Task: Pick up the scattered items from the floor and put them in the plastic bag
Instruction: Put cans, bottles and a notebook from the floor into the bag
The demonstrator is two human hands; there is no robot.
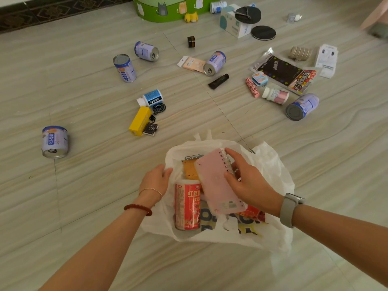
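The bag (270,164) is the landmark. Its mouth is largely filled: a red can (187,204) stands at the left, a pink notebook (218,181) lies across the middle, and the right hand (249,183) covers the notebook's spiral edge. The left hand (156,179) holds the left rim. Bare floor (94,185) lies left of the bag, and right of it too. Just beyond the bag, a yellow box (139,120) and a keyring (158,108) lie close together. Far left lies one can (55,141), alone.
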